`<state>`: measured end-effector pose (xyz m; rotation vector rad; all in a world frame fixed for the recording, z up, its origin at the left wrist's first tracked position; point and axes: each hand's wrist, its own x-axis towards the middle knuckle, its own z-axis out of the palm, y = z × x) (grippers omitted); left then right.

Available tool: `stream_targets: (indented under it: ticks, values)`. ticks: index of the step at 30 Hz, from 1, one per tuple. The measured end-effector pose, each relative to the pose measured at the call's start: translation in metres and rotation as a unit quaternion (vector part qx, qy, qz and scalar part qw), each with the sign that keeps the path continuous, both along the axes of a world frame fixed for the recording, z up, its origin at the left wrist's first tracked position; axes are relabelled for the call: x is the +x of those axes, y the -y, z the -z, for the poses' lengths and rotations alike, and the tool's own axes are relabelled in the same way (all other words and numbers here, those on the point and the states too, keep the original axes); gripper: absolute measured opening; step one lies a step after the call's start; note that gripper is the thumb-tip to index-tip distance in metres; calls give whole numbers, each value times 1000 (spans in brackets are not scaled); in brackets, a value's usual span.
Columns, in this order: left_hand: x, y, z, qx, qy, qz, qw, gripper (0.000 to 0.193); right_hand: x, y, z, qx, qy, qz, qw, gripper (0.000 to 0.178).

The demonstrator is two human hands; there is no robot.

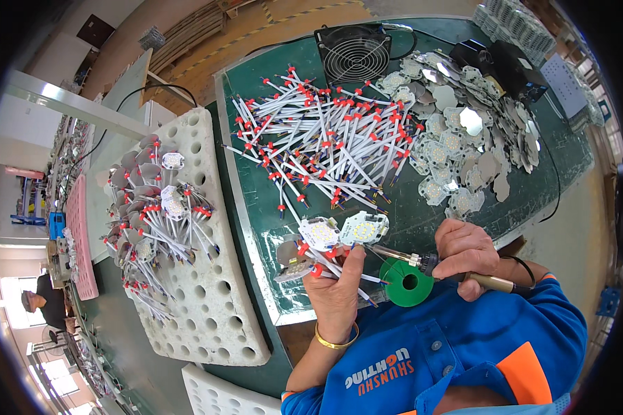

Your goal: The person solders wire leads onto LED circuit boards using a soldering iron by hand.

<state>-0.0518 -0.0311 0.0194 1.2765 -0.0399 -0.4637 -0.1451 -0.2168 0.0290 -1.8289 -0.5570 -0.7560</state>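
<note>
My left hand (334, 294) is closed round a small bunch of white cables (329, 265) with red clips. At their upper ends sit pale LED boards: one LED board (320, 234) lies above my fingers, and a second LED board (365, 228) rests just right of it, by my thumb tip. My right hand (466, 254) grips a soldering iron (493, 282), whose metal shaft points left with its tip close to the second board's lower edge. Below the shaft, between my hands, is a green spool (399, 294) with a dark centre hole.
A heap of white cables (325, 138) covers the green table's middle. Loose LED boards (457, 138) pile up to its right. A black fan (354, 59) and black box (516, 72) stand behind. Leftward, a holed white foam board (208, 304) bears wired boards (163, 235). Another person (46, 301) is far left.
</note>
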Motion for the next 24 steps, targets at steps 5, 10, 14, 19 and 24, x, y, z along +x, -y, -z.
stream_targets:
  ticks: [5,10,14,19,24]
  values:
    - [-1,2,-4,-2,-1,-7,1000,9,0,-2,-1,9,-2,-1,1000,34]
    - [-1,1,-5,8,4,-7,1000,8,-1,-2,-1,8,-3,-1,1000,33]
    - [-2,1,-7,11,1,-8,1000,7,-1,-2,0,-19,9,4,1000,23]
    - [2,5,-5,-56,-72,-6,996,8,1,-2,3,-82,28,34,996,19]
    - [7,6,0,-57,-100,-2,993,7,5,1,4,-112,24,14,993,22]
